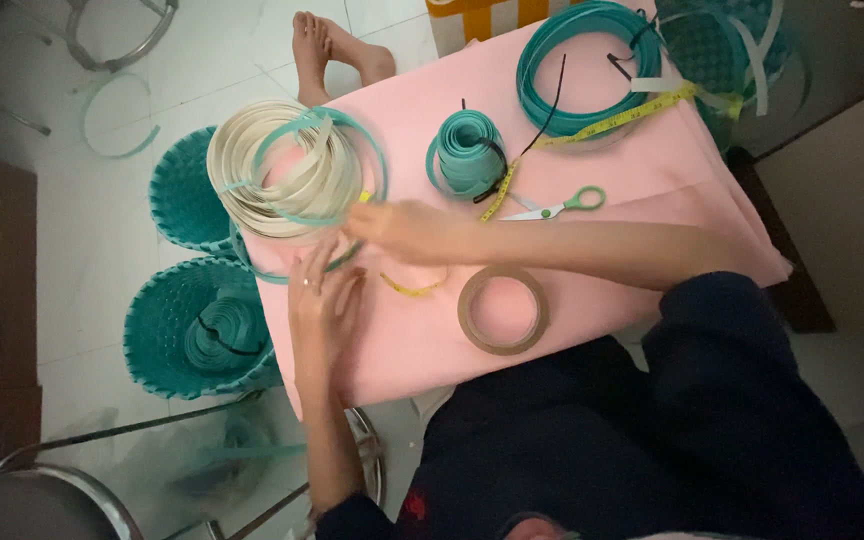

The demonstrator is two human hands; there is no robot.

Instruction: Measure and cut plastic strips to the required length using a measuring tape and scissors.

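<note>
- The cream coil (277, 170), looped by a teal strip (372, 150), lay at the bench's (422, 340) left edge, within easy reach; baskets (192, 320) sat on the floor beside it.
- The right hand (402, 228) touched the strip, fingers blurred, grip unclear; the left hand (324, 300) rested half-open under the coil, holding nothing visible.

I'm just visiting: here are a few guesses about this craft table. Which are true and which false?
1. The scissors have green handles. True.
2. The roll of brown tape lies on the floor. False: it lies on the pink table cover.
3. The right hand reaches toward the cream strap coil. True.
4. The woven baskets beside the table are red. False: they are teal.
5. The left hand holds the scissors. False: it rests near the cover's edge, away from them.
</note>
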